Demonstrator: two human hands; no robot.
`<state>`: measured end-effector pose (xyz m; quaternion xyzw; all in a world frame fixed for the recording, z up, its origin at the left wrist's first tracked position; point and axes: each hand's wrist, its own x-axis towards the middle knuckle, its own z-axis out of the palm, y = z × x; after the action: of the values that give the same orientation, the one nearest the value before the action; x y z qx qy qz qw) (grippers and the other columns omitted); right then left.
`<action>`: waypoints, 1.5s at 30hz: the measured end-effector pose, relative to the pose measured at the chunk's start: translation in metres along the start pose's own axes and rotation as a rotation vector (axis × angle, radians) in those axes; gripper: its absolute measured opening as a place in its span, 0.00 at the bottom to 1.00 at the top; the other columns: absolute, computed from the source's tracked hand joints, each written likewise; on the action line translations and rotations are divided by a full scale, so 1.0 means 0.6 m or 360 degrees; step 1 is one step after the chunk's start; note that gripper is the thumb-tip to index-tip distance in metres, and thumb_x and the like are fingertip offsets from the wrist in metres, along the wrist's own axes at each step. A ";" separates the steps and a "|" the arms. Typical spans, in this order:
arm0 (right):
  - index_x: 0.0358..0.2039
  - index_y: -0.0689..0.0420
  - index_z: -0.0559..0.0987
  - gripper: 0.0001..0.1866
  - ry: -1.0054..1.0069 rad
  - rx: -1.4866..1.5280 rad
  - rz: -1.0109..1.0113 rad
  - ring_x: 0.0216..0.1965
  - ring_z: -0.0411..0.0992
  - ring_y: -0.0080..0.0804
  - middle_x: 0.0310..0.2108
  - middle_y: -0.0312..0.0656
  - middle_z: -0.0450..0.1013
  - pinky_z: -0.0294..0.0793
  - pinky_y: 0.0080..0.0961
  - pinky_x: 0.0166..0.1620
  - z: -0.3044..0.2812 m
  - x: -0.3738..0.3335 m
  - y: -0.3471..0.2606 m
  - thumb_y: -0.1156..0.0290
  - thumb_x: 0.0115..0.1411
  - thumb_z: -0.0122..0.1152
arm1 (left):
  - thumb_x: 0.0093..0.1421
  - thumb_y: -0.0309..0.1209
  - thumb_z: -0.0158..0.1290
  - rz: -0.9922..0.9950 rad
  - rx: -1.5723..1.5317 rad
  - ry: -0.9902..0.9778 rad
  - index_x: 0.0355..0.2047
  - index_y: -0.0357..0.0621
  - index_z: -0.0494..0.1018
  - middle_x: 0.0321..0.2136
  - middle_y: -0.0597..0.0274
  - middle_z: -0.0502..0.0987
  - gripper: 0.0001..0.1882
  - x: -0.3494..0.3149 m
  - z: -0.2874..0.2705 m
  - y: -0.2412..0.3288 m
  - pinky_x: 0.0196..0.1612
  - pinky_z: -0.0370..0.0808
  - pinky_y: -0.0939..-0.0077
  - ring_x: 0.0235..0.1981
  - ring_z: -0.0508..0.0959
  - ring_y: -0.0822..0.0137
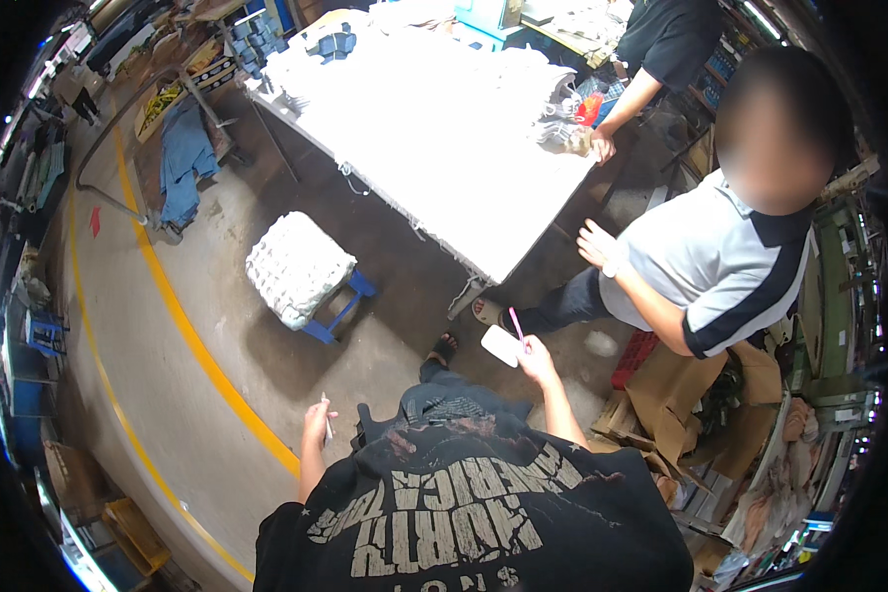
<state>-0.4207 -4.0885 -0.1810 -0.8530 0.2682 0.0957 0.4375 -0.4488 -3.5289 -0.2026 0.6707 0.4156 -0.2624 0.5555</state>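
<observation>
My right hand [538, 363], out in front of me, is closed around a small white pad [502, 346] and a pink pen [515, 321] that sticks up beside it. Lower and to the left, my left hand [316, 420] is closed on a thin pale stick-like thing [328, 419], too small to name. Both hands are in the air, apart from the table. A person in a grey polo shirt [710, 237] stands close at my right, one hand [599, 247] raised with fingers spread.
A brightly lit white-topped table [434, 158] stands ahead. Another person's hand [603, 145] rests on its right edge. Left of it is a stool [301, 268] with a white padded cover and blue legs. Cardboard boxes [666, 395] lie at right; a yellow line [183, 321] marks the left floor.
</observation>
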 end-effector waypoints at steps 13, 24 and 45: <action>0.28 0.59 0.78 0.09 -0.0088 0.0591 -0.0082 0.11 0.63 0.21 0.15 0.33 0.68 0.59 0.24 0.15 -0.007 0.251 -0.284 0.68 0.61 0.57 | 0.67 0.48 0.57 -0.0032 0.0097 -0.0128 0.53 0.32 0.76 0.36 0.58 0.82 0.29 0.110 0.133 0.135 0.34 0.76 0.68 0.33 0.81 0.66; 0.15 0.57 0.73 0.15 -0.0174 0.0940 0.0423 0.08 0.63 0.26 0.11 0.41 0.69 0.54 0.30 0.11 -0.041 0.273 -0.325 0.66 0.58 0.57 | 0.67 0.44 0.55 0.0118 0.0585 -0.0304 0.46 0.30 0.81 0.36 0.60 0.82 0.25 0.150 0.166 0.299 0.44 0.74 0.69 0.38 0.79 0.68; 0.16 0.63 0.73 0.12 -0.0289 0.1182 0.0602 0.08 0.54 0.21 0.19 0.56 0.76 0.41 0.27 0.12 -0.051 0.287 -0.339 0.73 0.55 0.50 | 0.59 0.53 0.58 0.0270 0.1099 -0.0421 0.53 0.36 0.80 0.49 0.42 0.83 0.33 0.282 0.251 0.281 0.57 0.75 0.61 0.54 0.82 0.50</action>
<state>-0.1687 -4.0809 -0.0895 -0.5614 0.3967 0.1458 0.7115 -0.2019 -3.6350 -0.2885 0.8108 0.1704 -0.4244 0.3653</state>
